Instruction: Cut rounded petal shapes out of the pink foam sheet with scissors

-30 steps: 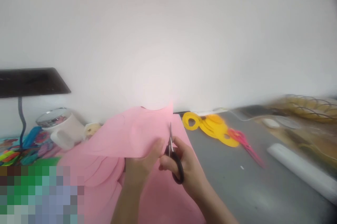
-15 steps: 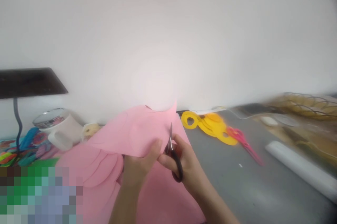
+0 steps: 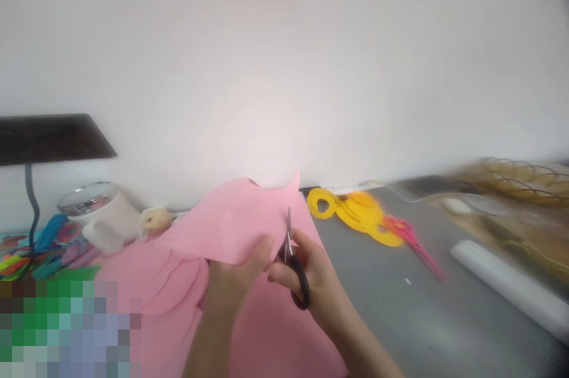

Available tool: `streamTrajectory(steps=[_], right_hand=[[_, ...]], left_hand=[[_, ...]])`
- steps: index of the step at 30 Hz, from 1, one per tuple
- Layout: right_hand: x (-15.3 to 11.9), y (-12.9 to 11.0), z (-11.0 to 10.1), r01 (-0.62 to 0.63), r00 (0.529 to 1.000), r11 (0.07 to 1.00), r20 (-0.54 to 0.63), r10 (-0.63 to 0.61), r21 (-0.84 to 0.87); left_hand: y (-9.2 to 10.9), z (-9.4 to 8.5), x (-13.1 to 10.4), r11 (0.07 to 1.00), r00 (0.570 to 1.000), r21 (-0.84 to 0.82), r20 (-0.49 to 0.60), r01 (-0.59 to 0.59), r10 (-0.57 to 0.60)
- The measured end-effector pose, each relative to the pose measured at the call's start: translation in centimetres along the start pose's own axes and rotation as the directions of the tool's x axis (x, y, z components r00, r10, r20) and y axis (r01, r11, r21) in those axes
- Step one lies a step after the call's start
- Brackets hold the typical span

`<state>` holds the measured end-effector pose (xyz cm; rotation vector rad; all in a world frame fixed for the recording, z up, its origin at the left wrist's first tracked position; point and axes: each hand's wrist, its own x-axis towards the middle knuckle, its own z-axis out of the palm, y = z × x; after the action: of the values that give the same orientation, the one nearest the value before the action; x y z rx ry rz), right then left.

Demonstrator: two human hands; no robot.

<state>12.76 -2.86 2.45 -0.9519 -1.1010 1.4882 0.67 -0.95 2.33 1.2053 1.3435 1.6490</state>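
Observation:
My left hand (image 3: 242, 271) grips the near edge of a raised sheet of pink paper (image 3: 240, 218), thumb on top and the other fingers hidden beneath it. In my right hand (image 3: 306, 265) is a pair of scissors with black handles (image 3: 301, 286), its blades pointing away from me at the sheet's right part. Faint curved outlines show on the sheet, and its far edge has a curved cut with a pointed tip. Several rounded pink paper pieces (image 3: 151, 277) lie overlapping on the left. More pink paper (image 3: 271, 330) spreads under my hands.
Yellow paper rings (image 3: 323, 203) and pink scissors (image 3: 415, 244) lie to the right on the grey table (image 3: 377, 301). Further right are a white roll (image 3: 507, 283) and a wire basket (image 3: 524, 179). A white mug (image 3: 111, 221), colourful yarn-like bundles (image 3: 53, 242) and a dark lamp (image 3: 53, 138) stand left.
The left side of the raised pink sheet has shifted slightly, showing more of the round beige object behind it. Both hands keep nearly the same position and grip.

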Motion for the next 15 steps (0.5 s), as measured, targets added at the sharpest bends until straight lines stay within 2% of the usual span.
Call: streamTrajectory(steps=[3,15], right_hand=[[0.02,-0.10,0.03,-0.002,1.000,1.000,0.001,0.002,-0.010],[-0.11,0.22,-0.05,-0.005,1.000,1.000,0.000,0.005,0.008]], left_hand=[[0.06,-0.37,0.07,1.000,0.999,-0.005,0.051,0.014,-0.013],[-0.27,-0.66,0.03,0.998,0.997,0.005,0.044,0.066,-0.066]])
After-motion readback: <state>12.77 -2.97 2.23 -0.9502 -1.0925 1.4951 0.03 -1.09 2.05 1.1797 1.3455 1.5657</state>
